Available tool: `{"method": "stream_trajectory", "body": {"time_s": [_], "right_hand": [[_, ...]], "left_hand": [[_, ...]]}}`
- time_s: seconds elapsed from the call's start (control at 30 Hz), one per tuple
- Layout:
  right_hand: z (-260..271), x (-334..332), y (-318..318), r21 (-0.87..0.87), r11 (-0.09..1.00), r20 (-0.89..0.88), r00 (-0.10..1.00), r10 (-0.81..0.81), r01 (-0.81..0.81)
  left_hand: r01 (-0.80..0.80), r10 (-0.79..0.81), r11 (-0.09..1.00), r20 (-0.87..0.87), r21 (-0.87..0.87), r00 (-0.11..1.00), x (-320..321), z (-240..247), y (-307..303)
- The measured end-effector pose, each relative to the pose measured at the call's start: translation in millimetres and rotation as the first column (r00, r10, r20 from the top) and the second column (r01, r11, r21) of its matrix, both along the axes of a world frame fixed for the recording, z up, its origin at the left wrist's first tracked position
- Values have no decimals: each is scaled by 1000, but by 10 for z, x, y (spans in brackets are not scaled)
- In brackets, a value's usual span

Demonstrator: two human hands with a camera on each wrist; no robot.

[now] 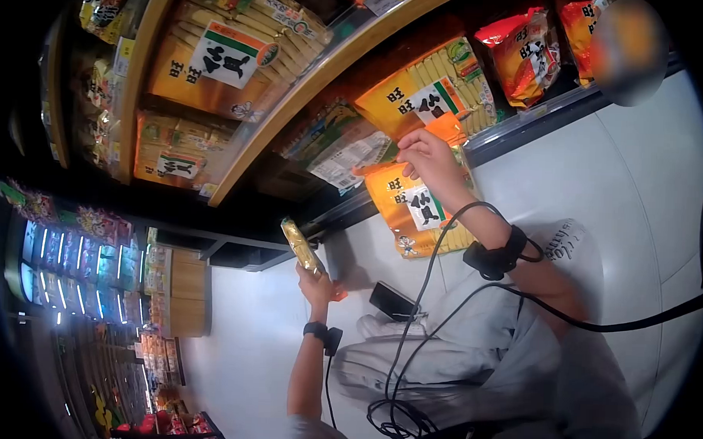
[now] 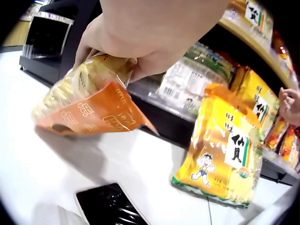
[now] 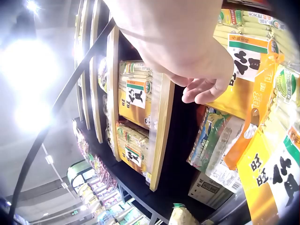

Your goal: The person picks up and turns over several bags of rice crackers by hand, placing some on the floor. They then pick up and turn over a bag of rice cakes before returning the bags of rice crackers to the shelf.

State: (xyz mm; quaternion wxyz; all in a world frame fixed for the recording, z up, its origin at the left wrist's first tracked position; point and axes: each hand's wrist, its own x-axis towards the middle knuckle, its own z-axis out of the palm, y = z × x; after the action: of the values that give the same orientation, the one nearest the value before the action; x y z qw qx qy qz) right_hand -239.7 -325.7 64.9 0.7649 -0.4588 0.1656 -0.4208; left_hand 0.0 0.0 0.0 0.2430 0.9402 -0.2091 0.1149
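Orange and gold wrapping marks the pack (image 1: 302,249) that the left grip (image 1: 316,284) holds raised by its lower end. Its fingers are clamped round it, and it tilts toward the dark gap under the wooden shelf (image 1: 294,101). The right grip (image 1: 427,159) is curled at the orange top flap of a second pack (image 1: 418,206). That one stands on the white floor (image 1: 616,190), leaning against the bottom shelf. The head view shows fingers closed on the flap, though the right wrist view hides the thumb, so I cannot tell how firm the pinch is. A black phone (image 1: 393,301) lies flat on the floor just in front of the person's knees, apart from both packs. More packs of the same kind fill the shelves above. By my reading the step in hand is shelving: one pack is lifted and ready to go in, the other is taken by its top but not yet off the floor. The next move would call for a clear slot, with the raised pack turned to stand label outward. The standing pack needs a firmer hold lower down, since a thin flap may slip or tear. Either arm should also keep its cable off the phone.
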Motion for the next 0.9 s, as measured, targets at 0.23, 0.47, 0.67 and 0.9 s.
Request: {"method": "stream_trajectory", "body": {"time_s": [0.23, 0.47, 0.67, 0.9], "right_hand": [[111, -211, 120, -31, 999, -27, 999, 41, -42], [231, -331, 175, -145, 966, 126, 964, 234, -215], [780, -595, 696, -902, 422, -131, 990, -59, -95], [778, -802, 628, -794, 329, -569, 814, -111, -511]], "left_hand": [[120, -174, 925, -121, -361, 977, 22, 1328, 695], [331, -435, 885, 330, 328, 838, -1200, 2367, 322], [350, -697, 703, 503, 619, 511, -1561, 2375, -325], [426, -790, 593, 393, 683, 470, -1704, 2165, -986]]}}
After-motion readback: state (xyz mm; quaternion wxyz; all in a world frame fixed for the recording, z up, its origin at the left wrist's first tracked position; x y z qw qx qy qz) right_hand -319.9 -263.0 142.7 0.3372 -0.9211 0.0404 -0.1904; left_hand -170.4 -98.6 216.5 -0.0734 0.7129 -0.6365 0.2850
